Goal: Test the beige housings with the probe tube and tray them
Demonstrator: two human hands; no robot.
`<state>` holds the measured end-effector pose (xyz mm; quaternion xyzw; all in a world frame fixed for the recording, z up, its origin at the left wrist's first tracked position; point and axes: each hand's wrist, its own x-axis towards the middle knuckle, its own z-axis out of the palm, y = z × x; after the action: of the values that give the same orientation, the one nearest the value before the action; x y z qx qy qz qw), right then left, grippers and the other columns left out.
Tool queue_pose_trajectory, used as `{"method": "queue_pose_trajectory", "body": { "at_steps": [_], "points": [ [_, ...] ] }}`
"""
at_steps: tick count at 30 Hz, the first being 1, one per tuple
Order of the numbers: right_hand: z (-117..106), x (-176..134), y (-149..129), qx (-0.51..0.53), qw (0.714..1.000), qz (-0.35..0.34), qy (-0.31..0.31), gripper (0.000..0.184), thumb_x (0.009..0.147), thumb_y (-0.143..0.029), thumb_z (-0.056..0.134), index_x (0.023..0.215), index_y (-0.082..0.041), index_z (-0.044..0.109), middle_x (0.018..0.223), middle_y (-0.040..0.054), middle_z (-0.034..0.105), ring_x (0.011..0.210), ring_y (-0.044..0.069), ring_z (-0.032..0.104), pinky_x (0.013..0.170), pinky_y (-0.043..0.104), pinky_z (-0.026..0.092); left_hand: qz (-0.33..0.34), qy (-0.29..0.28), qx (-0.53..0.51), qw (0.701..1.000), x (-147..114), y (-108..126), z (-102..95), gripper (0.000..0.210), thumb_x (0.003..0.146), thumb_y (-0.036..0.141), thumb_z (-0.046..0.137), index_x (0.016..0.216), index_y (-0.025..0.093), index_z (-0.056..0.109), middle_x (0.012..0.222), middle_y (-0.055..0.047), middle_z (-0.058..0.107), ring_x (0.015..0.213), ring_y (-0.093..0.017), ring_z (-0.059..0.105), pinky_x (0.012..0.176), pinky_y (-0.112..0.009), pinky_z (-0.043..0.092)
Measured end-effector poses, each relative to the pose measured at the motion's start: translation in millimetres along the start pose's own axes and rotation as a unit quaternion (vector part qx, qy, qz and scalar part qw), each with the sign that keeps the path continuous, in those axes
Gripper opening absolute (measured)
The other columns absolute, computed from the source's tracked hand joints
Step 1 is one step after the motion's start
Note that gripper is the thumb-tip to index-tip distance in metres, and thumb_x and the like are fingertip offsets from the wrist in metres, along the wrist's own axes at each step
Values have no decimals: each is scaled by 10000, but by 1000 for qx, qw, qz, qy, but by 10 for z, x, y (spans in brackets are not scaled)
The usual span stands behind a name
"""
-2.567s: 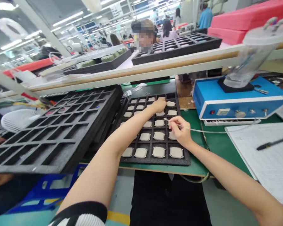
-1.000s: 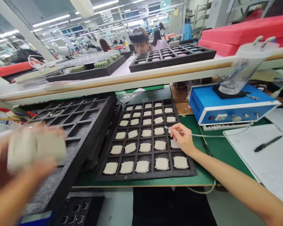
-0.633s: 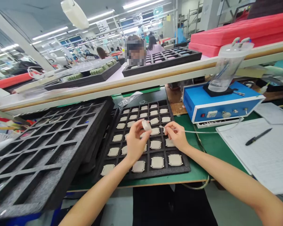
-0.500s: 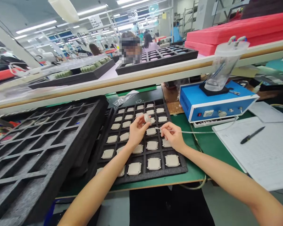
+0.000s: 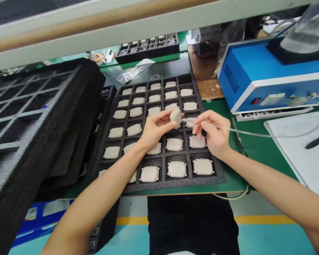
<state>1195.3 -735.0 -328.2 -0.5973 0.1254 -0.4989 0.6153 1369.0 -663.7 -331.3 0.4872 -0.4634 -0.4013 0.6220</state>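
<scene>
Between the thumb and fingers of my left hand (image 5: 157,127) is a beige watch-case-like part (image 5: 176,118), tilted up on edge above the tray. My right hand (image 5: 213,131) pinches a thin clear tube (image 5: 244,132) near its end. A slim tip (image 5: 185,121) on the tube points at the edge of the part; whether it touches I cannot tell. Below both hands lies a black foam tray (image 5: 163,159) with square pockets, most holding similar beige parts (image 5: 150,174). The tube curves right toward the front of a blue box-shaped machine (image 5: 279,74).
Stacked black foam trays (image 5: 63,131) rise at the left. A paper sheet (image 5: 295,148) with a black pen (image 5: 317,141) lies at the right. A shelf rail (image 5: 101,28) crosses above the bench. Behind the tray are a plastic bag (image 5: 135,71) and another parts tray (image 5: 149,47).
My view has tipped down and come closer to the bench. Both hands keep their hold, with the part in the left and the tube in the right.
</scene>
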Motion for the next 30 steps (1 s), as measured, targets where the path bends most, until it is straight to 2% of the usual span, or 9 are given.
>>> {"method": "queue_pose_trajectory", "body": {
  "at_steps": [3, 6, 10, 12, 14, 16, 20, 26, 30],
  "points": [
    [11, 6, -10, -18, 1000, 2, 3, 120, 815, -244, 568, 740, -167, 620, 557, -5, 613, 407, 80, 470, 403, 220, 350, -14, 2, -17, 1000, -8, 6, 14, 442, 725, 383, 786, 1122, 204, 710, 1079, -98, 737, 1020, -265, 682, 762, -334, 589],
    [26, 21, -21, -29, 1000, 2, 10, 122, 813, -225, 561, 720, -164, 610, 546, -11, 603, 394, 74, 461, 394, 218, 337, -21, 14, 0, 1000, -6, 21, 49, 377, 777, 447, 724, 1047, 184, 736, 1002, -86, 735, 786, -183, 689, 633, -272, 566],
    [34, 31, -32, -47, 999, 13, 8, 141, 821, -248, 559, 711, -170, 601, 546, -17, 599, 390, 69, 458, 397, 219, 341, 10, 79, 83, 993, -20, 40, 83, 287, 784, 379, 710, 990, 183, 755, 790, -28, 685, 482, -68, 494, 410, -200, 400],
    [36, 29, -38, -55, 998, 21, 7, 157, 835, -266, 555, 712, -179, 597, 549, -18, 596, 392, 70, 459, 401, 224, 345, 45, 116, 158, 980, -39, 53, 94, 248, 762, 287, 705, 980, 186, 764, 837, -32, 689, 526, -77, 510, 422, -200, 388],
    [38, 24, -43, -60, 998, 26, 6, 167, 845, -279, 553, 713, -186, 596, 551, -18, 594, 393, 73, 458, 404, 229, 345, 87, 133, 232, 960, -59, 64, 103, 270, 732, 213, 682, 989, 189, 763, 921, -45, 693, 692, -127, 593, 508, -211, 441],
    [40, 19, -47, -63, 998, 24, 7, 170, 848, -284, 558, 712, -189, 596, 549, -19, 592, 392, 74, 454, 402, 231, 341, 115, 125, 294, 941, -73, 67, 112, 293, 716, 172, 658, 991, 180, 759, 948, -53, 693, 821, -164, 620, 589, -224, 469],
    [40, 14, -47, -67, 998, 13, 3, 172, 850, -281, 566, 710, -185, 594, 555, -17, 593, 396, 72, 457, 404, 229, 345, 104, 77, 365, 922, -76, 54, 134, 307, 709, 134, 638, 1000, 150, 735, 946, -59, 708, 746, -156, 621, 596, -239, 453],
    [40, 18, -47, -65, 998, 4, 3, 148, 838, -241, 557, 712, -178, 603, 555, -17, 599, 393, 71, 459, 401, 226, 350, 7, 21, 270, 963, -46, 34, 137, 419, 696, 160, 729, 1103, 139, 634, 992, -68, 712, 518, -71, 540, 585, -240, 464],
    [41, 14, -47, -67, 998, 3, 10, 148, 838, -250, 561, 712, -182, 599, 550, -16, 599, 392, 73, 456, 400, 228, 344, -11, 26, 157, 987, -13, 49, 86, 434, 682, 234, 788, 1079, 122, 650, 1091, -111, 710, 741, -149, 662, 682, -265, 527]
  ]
}}
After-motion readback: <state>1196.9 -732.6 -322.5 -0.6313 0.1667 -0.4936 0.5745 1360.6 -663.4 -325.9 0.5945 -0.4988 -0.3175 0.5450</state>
